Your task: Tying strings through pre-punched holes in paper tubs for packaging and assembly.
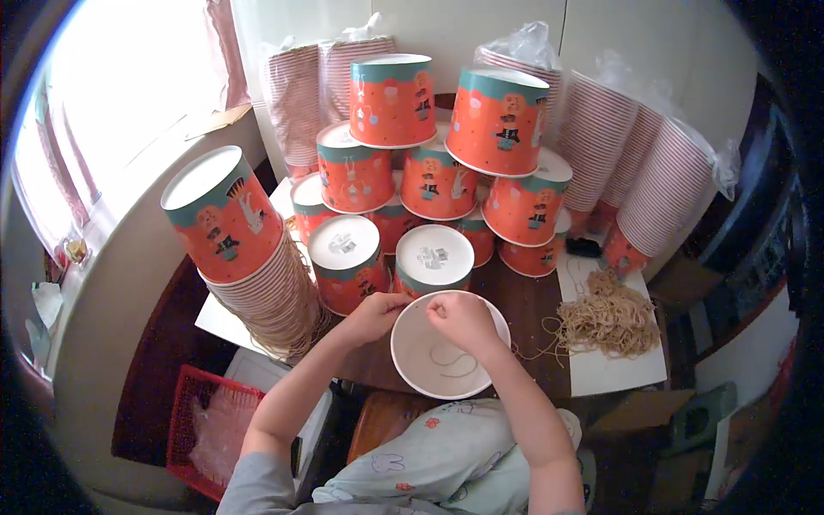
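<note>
Sleeve: grey (257, 487), closest to me, the left forearm reaching up from it.
Worktop: dark brown (534, 300), crowded with tubs.
Pile: orange-and-green tubs (390, 103) set upside down in tiers, white bases up.
Wrapped stacks: nested tubs in clear plastic (596, 137), along the back.
Left stack: nested tubs (249, 283), bottoms up, tan strands draped down the side.
Open tub: white inside (421, 352), at the worktop's near edge, mouth tipped toward the person — the two hands meet at its far rim.
Tan heap: tangled strands (609, 318) on white card, to the right.
Right hand: over the mouth (463, 322), fingers curled narrow; I can't tell what they hold.
Left hand: at the rim (373, 318), fingers close together — whether gripping, I can't tell.
Loose strand: thin, tan (455, 365), inside the open tub.
</note>
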The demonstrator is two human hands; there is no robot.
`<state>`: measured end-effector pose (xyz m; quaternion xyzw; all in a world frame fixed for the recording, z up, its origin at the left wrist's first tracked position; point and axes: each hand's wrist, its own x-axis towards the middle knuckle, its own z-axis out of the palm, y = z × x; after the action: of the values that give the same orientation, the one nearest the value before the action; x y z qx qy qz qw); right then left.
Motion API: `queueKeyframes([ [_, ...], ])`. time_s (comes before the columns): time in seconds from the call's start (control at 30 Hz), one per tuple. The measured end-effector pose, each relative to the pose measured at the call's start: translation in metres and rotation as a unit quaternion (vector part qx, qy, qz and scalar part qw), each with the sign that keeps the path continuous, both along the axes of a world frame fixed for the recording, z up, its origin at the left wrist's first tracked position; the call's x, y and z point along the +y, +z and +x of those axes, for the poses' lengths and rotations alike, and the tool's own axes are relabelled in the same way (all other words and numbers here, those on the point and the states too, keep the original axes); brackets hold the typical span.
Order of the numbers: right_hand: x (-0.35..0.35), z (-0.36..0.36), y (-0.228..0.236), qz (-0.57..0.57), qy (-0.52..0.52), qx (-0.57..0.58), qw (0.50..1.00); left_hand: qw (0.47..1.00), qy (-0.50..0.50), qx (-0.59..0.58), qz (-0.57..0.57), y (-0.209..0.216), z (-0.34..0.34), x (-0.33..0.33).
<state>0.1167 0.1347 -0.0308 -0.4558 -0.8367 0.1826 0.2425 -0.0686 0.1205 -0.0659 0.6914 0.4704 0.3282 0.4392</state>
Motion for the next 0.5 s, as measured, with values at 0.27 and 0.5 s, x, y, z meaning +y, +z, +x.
queueKeyframes([
  [0.27, -0.0001, -0.0001, -0.0036, 0.007, -0.014, 0.005, 1.000, 0.999, 0.028, 0.003, 0.046, 0.0089, 0.0077, -0.0101],
  [0.5, -0.0023, -0.0013, -0.0007, 0.019, -0.018, 0.004, 1.000, 0.999, 0.024, -0.025, 0.039, 0.0047, 0.0063, -0.0094],
])
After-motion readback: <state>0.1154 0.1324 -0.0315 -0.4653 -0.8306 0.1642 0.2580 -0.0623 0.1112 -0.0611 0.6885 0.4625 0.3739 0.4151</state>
